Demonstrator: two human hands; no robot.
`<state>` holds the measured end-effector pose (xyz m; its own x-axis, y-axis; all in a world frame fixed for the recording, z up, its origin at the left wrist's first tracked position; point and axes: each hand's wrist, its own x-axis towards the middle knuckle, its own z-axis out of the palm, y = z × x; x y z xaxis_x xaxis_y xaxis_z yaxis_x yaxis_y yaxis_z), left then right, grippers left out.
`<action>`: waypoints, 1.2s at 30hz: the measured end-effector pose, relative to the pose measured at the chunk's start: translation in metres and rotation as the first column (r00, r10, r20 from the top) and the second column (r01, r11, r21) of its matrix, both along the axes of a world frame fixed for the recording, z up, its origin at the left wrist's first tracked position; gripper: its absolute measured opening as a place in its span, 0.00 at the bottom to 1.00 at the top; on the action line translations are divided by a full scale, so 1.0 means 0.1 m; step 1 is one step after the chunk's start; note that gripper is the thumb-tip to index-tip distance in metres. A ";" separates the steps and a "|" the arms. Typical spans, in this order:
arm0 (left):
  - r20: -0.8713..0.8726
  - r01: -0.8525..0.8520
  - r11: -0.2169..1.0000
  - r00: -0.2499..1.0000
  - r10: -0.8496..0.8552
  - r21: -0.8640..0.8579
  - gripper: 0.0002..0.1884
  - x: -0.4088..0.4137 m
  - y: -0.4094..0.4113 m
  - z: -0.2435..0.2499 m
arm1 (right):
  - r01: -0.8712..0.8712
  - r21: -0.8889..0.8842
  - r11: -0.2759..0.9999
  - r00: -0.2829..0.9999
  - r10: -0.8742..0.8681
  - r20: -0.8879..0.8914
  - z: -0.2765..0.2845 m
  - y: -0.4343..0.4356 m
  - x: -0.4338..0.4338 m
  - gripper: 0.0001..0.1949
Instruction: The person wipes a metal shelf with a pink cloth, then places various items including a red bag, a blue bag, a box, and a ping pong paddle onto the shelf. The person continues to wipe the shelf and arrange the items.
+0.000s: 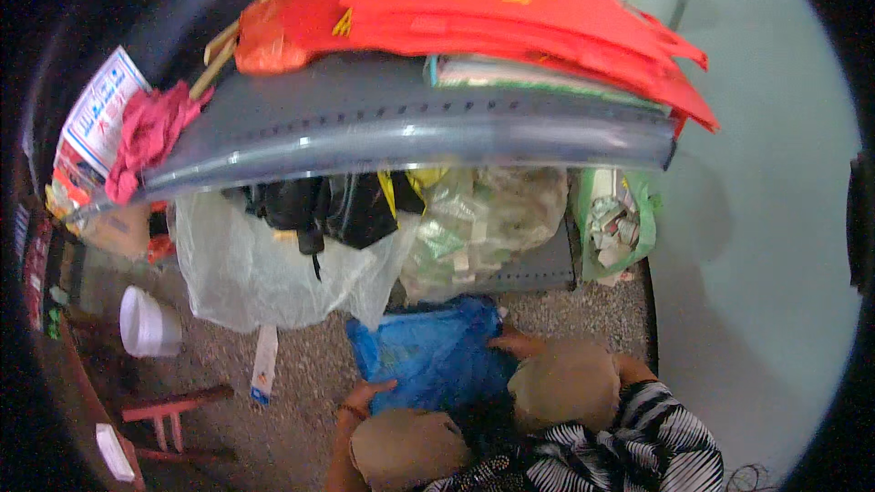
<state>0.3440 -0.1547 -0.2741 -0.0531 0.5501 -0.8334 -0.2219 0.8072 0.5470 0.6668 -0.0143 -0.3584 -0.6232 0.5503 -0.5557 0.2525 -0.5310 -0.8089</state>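
A blue plastic bag is spread between my two hands, in front of my knees. My left hand grips its near left side, and a band circles that wrist. On the bag's right edge, my right hand holds on, partly hidden behind my right knee. Just beyond the blue bag lies a large clear plastic bag with light contents. To its left a whitish translucent bag hangs down, with a black folded umbrella or cloth item above it.
Overhead juts a dark shelf with a clear plastic front edge, carrying red bags. A green bag of scraps sits by the pale wall. On the left are a white bin, a red stool and a flat carton.
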 end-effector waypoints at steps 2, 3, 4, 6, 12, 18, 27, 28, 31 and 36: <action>-0.113 0.079 0.990 0.991 -0.066 0.116 0.35 0.05 0.09 0.05 | -0.022 0.038 0.999 1.000 0.022 -0.010 -0.08 0.03 0.09 0.44; -0.114 0.086 0.983 0.991 -0.068 0.160 0.35 0.06 0.10 0.06 | -0.031 0.058 0.998 0.999 0.033 -0.022 -0.11 0.06 0.11 0.44; -0.080 0.059 0.971 0.996 -0.042 0.233 0.35 0.04 0.07 0.06 | -0.048 0.082 0.996 0.998 0.051 -0.036 -0.14 0.09 0.12 0.44; -0.066 0.045 0.938 0.998 -0.024 0.345 0.36 -0.06 -0.05 0.09 | -0.089 0.154 0.984 0.992 0.101 -0.073 -0.11 0.17 0.14 0.44; -0.096 -0.071 0.833 0.984 0.147 0.549 0.40 -0.51 -0.49 0.61 | -0.484 0.116 0.868 0.874 0.485 0.019 0.89 0.36 0.10 0.45; 0.031 -0.146 0.477 0.970 0.242 0.866 0.41 -0.52 -0.51 1.40 | -0.472 0.469 0.747 0.803 0.583 -0.122 2.62 0.47 -0.07 0.39; 0.394 -0.442 0.310 0.896 0.206 0.842 0.29 -0.13 0.42 2.69 | -0.015 0.431 0.902 0.315 0.414 -0.854 3.50 0.47 0.02 0.53; 0.419 -0.462 0.332 0.886 0.196 0.822 0.29 -0.04 0.54 2.81 | 0.047 0.456 0.889 0.305 0.422 -0.854 3.51 0.40 0.04 0.53; 0.435 -0.423 0.413 0.898 0.070 0.807 0.31 0.37 0.86 3.08 | 0.389 0.552 0.737 0.500 0.335 -0.799 3.56 0.19 0.10 0.48; 0.333 -0.194 0.441 0.905 -0.265 0.876 0.35 1.15 1.14 3.27 | 0.870 0.051 0.491 0.352 -0.544 -0.762 3.73 -0.01 0.34 0.31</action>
<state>0.4591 -0.0404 0.0528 0.1614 0.9713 0.1745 -0.5643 -0.0542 0.8238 0.7013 -0.0157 0.0149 0.0669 0.9874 0.1437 -0.6528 0.1523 -0.7420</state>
